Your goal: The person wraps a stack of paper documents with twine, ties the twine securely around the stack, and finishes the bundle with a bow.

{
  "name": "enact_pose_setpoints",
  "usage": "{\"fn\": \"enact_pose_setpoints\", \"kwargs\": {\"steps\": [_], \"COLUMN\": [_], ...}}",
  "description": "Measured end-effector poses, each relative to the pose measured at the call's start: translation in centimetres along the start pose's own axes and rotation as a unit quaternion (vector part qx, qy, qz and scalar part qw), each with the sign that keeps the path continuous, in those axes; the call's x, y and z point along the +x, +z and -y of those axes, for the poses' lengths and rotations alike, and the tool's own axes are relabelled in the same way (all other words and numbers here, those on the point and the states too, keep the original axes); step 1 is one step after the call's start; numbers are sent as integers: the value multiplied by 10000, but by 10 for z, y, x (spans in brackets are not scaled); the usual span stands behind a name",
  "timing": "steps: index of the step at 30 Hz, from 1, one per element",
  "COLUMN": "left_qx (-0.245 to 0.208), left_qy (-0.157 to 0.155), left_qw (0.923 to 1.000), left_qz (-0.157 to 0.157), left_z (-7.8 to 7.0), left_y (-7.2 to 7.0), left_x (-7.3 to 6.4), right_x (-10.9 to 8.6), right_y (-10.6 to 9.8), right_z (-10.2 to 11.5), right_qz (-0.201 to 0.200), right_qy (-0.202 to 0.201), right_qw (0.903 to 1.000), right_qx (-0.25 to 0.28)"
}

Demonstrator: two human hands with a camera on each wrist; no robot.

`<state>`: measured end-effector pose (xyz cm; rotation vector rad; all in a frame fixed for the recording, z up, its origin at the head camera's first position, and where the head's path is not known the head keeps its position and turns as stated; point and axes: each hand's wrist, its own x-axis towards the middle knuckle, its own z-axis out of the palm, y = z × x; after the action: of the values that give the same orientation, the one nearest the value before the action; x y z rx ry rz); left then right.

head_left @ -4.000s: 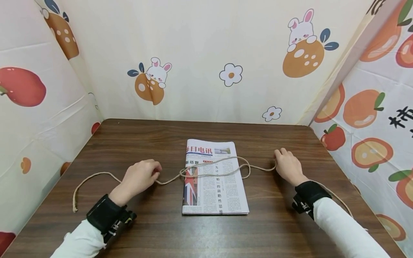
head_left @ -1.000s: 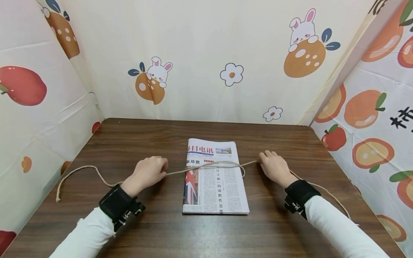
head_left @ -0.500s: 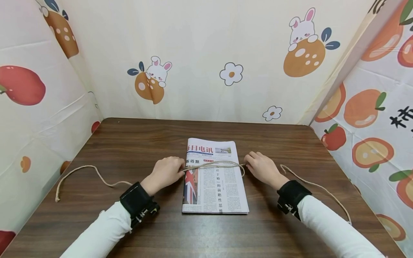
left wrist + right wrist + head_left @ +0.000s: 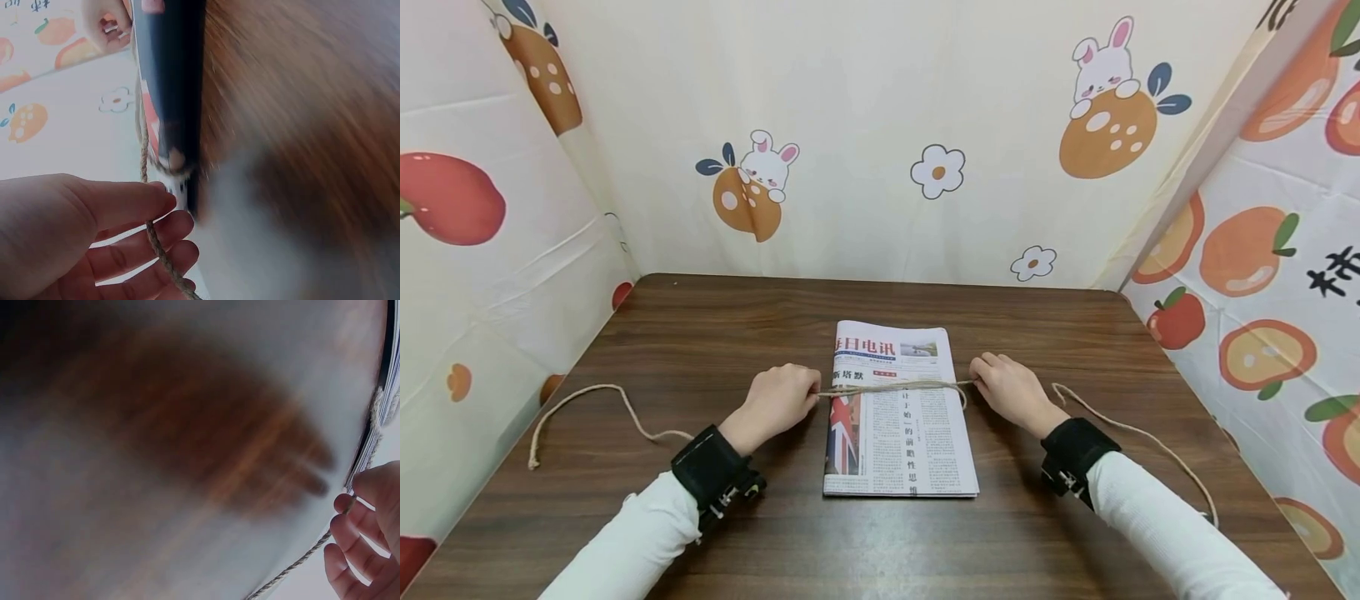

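Observation:
A folded newspaper (image 4: 917, 450) lies flat mid-table, with a thin beige rope (image 4: 880, 387) drawn nearly straight across its upper half. My left hand (image 4: 778, 398) is just off the paper's left edge; the left wrist view shows its thumb and forefinger pinching the rope (image 4: 157, 244). Close to the right edge, my right hand (image 4: 1013, 395) pinches the other side of the rope, near a small loop at the paper's border. In the right wrist view the rope (image 4: 294, 565) trails from between that hand's thumb and fingertips. The newspaper's underside is hidden.
Both loose rope ends lie on the brown wooden table (image 4: 895, 558), one curving out to the left and one to the right. A printed curtain (image 4: 865, 125) stands behind the table, with more fabric at both sides. Black straps with cameras sit on both wrists.
Over four seconds the wide rope loop on the newspaper has narrowed to close-lying strands. Both hands have come inward along the rope to the paper's edges; lately the left drew slightly back leftward.

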<state>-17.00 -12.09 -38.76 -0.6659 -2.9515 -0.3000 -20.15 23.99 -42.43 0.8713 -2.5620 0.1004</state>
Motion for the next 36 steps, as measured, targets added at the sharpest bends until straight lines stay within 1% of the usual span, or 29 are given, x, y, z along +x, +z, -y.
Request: {"fn": "enact_pose_setpoints", "kwargs": {"steps": [4,9,13,17,20,24,31,34,36], "left_qx": [-16,-26,-5,-27,-34,36,256,361,419], "left_qy": [-36,-25,15,19,39,193,567,801,1025], "left_qw": [10000,9999,9999,9999,10000,9997,9976,9953,9926], "left_qz": [-47,-97,-136,-104,-85,-141,-298,-398,-498], "left_z": [9,17,20,20,18,12,-1,-8,-13], "left_y": [-3,-2,-2,-2,-4,-8,-14,-14,-13], "left_x": [-6,-11,-13,-15,-17,-20,-28,-31,-33], "right_x": [1,2,3,7,12,20,33,39,44], "right_y": [1,3,4,3,2,1,2,3,2], "right_z": [-2,-3,-4,-5,-6,-9,-12,-12,-11], "right_qz": [-24,3,32,-2,-89,-242,-394,-380,-336], "right_qy": [68,136,224,296,318,332,229,326,437], "right_qw": [10000,9999,9997,9995,9994,9992,9989,9986,9983], "right_qx": [2,18,32,65,43,-17,-141,-172,-175]}}
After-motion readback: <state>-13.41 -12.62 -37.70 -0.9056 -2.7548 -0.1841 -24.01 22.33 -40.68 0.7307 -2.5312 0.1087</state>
